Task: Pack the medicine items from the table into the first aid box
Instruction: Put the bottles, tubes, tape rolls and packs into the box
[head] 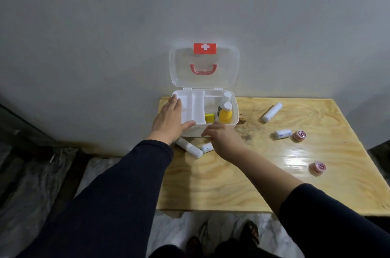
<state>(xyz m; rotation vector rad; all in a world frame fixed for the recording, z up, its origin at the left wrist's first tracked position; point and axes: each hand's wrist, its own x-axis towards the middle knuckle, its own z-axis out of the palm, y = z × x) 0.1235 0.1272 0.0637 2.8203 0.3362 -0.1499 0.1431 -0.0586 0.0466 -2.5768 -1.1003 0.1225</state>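
box braced with one hand while the other goes for the rolls in front of it

the left hand (168,121) lies flat with fingers spread on the near-left corner of the white plastic first aid box (234,119), gripping nothing, probably to keep it from sliding on the glossy wooden table (232,183). its clear lid (228,67) leans back on the wall, so it is ready to fill; a yellow bottle (225,114) already stands inside. the right hand (221,137) hovers, fingers curled loosely and empty, just above two white gauze rolls (190,148) lying beside its fingertips. more white rolls (272,112) and two pink tape rolls (299,135) lie well beyond its knuckles.
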